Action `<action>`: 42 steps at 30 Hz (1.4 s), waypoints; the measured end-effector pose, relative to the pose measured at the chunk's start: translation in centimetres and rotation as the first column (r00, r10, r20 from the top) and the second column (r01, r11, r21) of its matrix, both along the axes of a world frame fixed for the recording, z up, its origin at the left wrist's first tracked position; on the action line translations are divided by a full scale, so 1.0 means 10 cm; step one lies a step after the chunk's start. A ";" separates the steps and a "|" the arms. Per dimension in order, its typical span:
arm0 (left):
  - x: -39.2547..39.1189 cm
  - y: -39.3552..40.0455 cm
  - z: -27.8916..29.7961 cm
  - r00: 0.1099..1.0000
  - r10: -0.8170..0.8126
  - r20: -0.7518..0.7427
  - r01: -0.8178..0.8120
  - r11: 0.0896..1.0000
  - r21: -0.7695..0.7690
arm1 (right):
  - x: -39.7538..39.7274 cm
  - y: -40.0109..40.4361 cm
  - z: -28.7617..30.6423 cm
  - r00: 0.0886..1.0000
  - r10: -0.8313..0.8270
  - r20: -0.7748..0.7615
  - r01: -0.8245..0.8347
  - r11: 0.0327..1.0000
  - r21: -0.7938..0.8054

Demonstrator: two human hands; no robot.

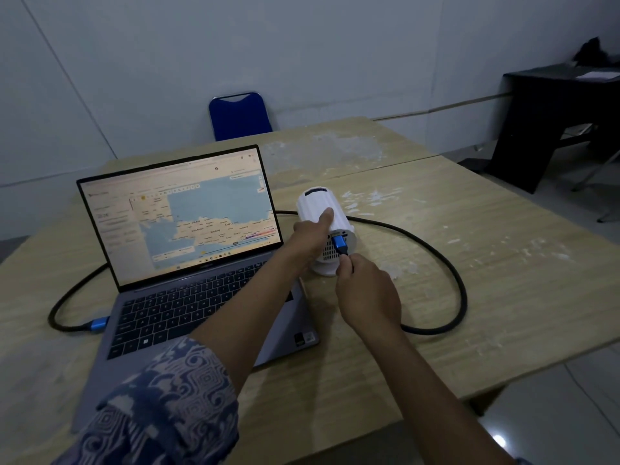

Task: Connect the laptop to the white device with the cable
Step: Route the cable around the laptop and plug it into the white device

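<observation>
Underneath both hands lies a pale wooden desk, scuffed with white patches. To the left of the left hand stands the open laptop, its screen lit with a map, and the left forearm crosses over its right edge. A black cable loops wide across the desk to the right of the right hand, runs on behind the laptop and comes round to the laptop's left side, where a blue connector sits against its edge; whether that one is seated in a port I cannot tell.

Just ahead of both hands is the white device, a ribbed cylinder tilted on its stand, its rear face turned toward the person. The left hand is closed around the device's left side, thumb laid across the top of the body, steadying it. The right hand, just below and to the right of the device, pinches the cable right behind its blue plug. That plug lies between the fingertips and the rear face, its tip touching the port area; how far it is in I cannot make out.
</observation>
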State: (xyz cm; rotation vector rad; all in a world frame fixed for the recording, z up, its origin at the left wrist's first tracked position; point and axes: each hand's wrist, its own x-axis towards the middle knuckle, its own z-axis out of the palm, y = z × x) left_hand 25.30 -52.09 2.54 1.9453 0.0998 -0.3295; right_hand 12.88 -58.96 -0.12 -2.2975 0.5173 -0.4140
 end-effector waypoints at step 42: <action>-0.24 0.18 -0.04 0.974 -0.056 0.219 0.046 0.998 0.050 | -0.37 -0.10 -0.19 0.995 -0.006 0.103 0.032 0.966 -0.257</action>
